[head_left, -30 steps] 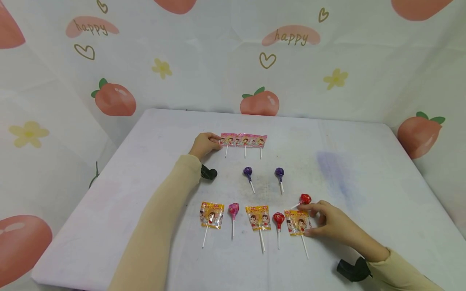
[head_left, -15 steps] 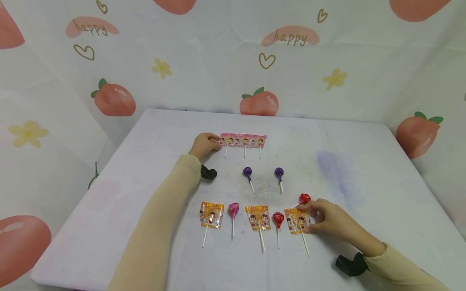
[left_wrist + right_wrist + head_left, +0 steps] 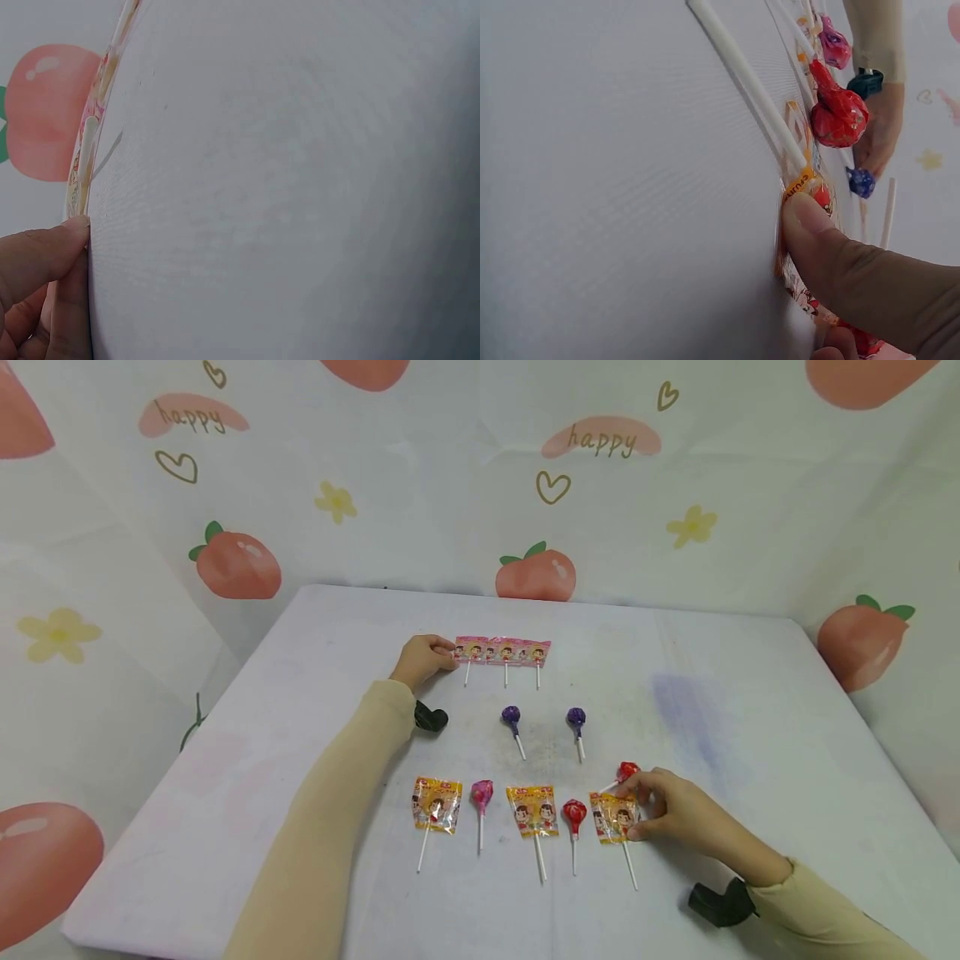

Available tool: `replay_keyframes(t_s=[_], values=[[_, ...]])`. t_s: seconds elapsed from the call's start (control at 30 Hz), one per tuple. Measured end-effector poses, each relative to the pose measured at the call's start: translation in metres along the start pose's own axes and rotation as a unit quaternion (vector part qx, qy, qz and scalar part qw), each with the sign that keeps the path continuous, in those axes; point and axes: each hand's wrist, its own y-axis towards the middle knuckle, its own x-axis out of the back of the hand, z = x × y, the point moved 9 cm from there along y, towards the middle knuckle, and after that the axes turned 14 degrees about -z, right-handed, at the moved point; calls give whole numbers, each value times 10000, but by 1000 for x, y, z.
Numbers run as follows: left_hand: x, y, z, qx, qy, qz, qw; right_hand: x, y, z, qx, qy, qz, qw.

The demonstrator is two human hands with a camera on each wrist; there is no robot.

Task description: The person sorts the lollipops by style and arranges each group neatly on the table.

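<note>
At the back of the table my left hand point(image 3: 423, 658) pinches the left end of a row of flat pink-wrapped lollipops point(image 3: 507, 651). Their wrappers appear edge-on in the left wrist view, with the thumb point(image 3: 41, 259) on the near end. Front right, my right hand point(image 3: 686, 814) holds an orange-wrapped lollipop point(image 3: 613, 817) by the right side of its wrapper. In the right wrist view the thumb point(image 3: 817, 240) presses the wrapper beside the white stick point(image 3: 754, 82). A round red lollipop point(image 3: 627, 770) lies just behind, partly covered by my index finger.
Two purple lollipops point(image 3: 576, 718) lie mid-table. Along the front row are two more orange-wrapped lollipops point(image 3: 532, 812), a pink round lollipop point(image 3: 482, 793) and a red round lollipop point(image 3: 574, 813). A peach-printed cloth point(image 3: 450, 510) hangs behind the table point(image 3: 750, 693).
My right hand and the orange-wrapped lollipop have shifted very slightly away from the table's front. My left hand stays on the pink wrappers.
</note>
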Motion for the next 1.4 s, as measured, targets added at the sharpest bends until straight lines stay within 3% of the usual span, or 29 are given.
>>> replay_keyframes(t_s=[0.5,0.63,0.73,0.83,1.1,1.3,1.4], values=[[-1,1,1,30,32,15,10000,2,-6,-2,-221,159,-58,9996],[-1,2,2,30,6,17,10000,1,-8,-2,-279,905,128,9954],[-1,2,2,32,11,6,10000,-2,-9,-3,-397,1627,346,9853],[-1,2,2,28,10,6,10000,-1,-10,-4,-483,1980,431,9781],[0,2,2,95,-10,27,10000,7,-13,2,-730,2011,632,9748],[-1,3,2,87,2,11,10000,22,-13,23,-378,1796,737,9802],[-1,2,1,59,-10,6,10000,37,-11,34,-158,1616,552,9852]])
